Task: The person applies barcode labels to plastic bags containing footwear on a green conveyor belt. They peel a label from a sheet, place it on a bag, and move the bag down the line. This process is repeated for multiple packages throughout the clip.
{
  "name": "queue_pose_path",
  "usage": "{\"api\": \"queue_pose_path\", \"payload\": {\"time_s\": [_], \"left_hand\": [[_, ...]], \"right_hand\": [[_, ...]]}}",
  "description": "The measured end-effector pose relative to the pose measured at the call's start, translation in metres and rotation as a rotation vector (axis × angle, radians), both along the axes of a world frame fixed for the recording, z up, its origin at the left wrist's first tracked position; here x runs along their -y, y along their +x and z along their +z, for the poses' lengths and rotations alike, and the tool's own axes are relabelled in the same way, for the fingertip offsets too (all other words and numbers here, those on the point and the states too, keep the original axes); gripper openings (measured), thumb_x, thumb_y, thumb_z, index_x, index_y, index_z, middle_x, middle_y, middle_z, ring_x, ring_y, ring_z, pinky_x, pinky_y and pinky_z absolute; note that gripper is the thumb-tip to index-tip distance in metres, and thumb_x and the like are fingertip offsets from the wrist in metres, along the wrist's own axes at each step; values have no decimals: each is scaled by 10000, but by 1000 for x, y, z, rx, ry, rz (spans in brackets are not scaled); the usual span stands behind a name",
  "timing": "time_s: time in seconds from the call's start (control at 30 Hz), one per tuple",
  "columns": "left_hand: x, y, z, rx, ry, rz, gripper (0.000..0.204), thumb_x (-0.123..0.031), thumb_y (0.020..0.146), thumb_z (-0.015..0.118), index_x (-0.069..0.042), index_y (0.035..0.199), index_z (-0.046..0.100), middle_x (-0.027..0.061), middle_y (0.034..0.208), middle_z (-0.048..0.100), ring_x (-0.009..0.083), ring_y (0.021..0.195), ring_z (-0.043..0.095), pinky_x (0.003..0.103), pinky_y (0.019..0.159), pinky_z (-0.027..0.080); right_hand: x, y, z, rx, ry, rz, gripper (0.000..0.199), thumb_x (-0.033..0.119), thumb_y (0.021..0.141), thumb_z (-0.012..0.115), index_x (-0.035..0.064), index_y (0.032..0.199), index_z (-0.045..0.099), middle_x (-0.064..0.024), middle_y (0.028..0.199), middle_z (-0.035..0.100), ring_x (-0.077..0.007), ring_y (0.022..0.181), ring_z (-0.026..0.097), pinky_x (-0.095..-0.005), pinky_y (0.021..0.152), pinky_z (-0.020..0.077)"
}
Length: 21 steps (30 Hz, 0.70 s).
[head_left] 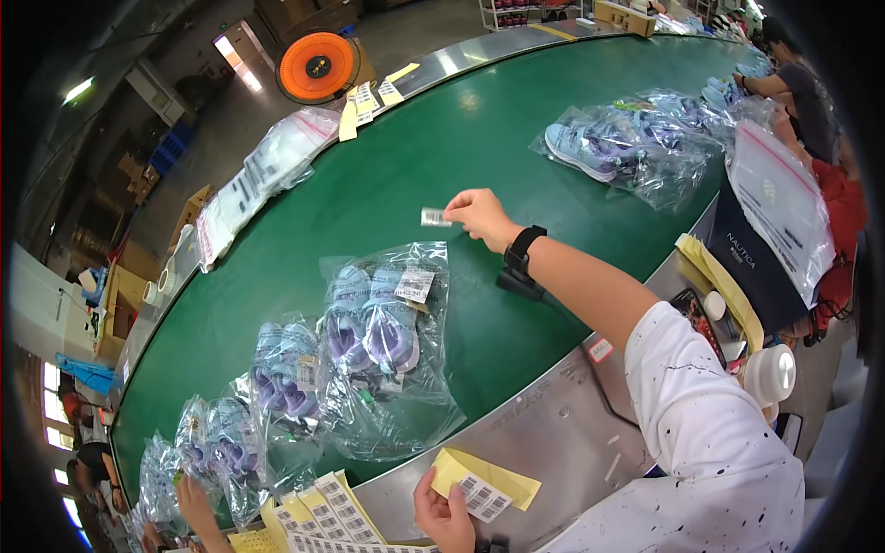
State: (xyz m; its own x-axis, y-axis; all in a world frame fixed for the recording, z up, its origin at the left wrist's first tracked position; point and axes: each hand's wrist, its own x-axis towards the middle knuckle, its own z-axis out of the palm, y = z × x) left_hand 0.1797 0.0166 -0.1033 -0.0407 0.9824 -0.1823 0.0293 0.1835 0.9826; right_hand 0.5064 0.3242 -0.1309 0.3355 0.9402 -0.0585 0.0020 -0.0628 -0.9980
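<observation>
Over the green conveyor belt (415, 175), right hand (479, 214) stretched out from a white speckled sleeve, black watch (525, 249) on the wrist. Fingers pinched shut on a small white label (434, 217) — held just above the belt, beyond the far end of the nearest bagged pair.

Left hand (444, 516) low at the near edge, on the metal surface (544, 433) that rims the belt. Its fingers are closed on a yellow backing sheet (489, 475) with a barcode sticker (483, 498) on it (thumb on top of the sheet). Beside it, more barcode stickers (323, 516) laid in overlapping rows.

Nearest clear bag of lilac shoes (383, 341) lies on the belt between the two hands, a tag showing at its top. Further bagged pairs (277, 378) trail off to the left along the belt; another cluster (627, 147) sits well apart at the far right.

Another person's hand (195, 509) at the lower left, touching a bag — not the wearer's. Orange disc (318, 66) beyond the belt's far edge.
</observation>
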Motion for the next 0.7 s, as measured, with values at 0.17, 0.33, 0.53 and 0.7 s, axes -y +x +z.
{"api": "queue_pose_path", "payload": {"time_s": [0.17,0.33,0.53,0.7], "left_hand": [[1,-1,-2,-19,31,0,400,50,862,504,74,1252,418,190,1118,593,189,950,613,278,814,493],[2,1,1,-13,-14,19,397,39,867,504,71,1254,418,187,1121,591,189,958,610,277,823,489],[4,0,-1,-18,-6,13,398,38,870,502,71,1257,413,188,1124,590,189,971,607,281,839,481],[2,1,-2,-17,17,6,402,45,870,494,63,1263,411,185,1128,590,191,984,604,285,856,475]], "right_hand": [[-4,-22,0,-261,-251,176,103,19,770,665,-17,765,569,-23,601,449,-90,449,346,-268,357,244],[-7,-35,-11,-161,-298,68,144,1,764,652,-17,673,542,-60,593,468,-125,449,401,-297,357,290],[-12,-60,-16,385,-337,-72,177,61,711,681,-80,809,640,-264,827,655,-355,795,669,-411,677,532],[-1,-75,7,769,-366,61,318,215,707,732,15,948,677,-192,1014,661,-336,960,640,-413,818,528]]}}
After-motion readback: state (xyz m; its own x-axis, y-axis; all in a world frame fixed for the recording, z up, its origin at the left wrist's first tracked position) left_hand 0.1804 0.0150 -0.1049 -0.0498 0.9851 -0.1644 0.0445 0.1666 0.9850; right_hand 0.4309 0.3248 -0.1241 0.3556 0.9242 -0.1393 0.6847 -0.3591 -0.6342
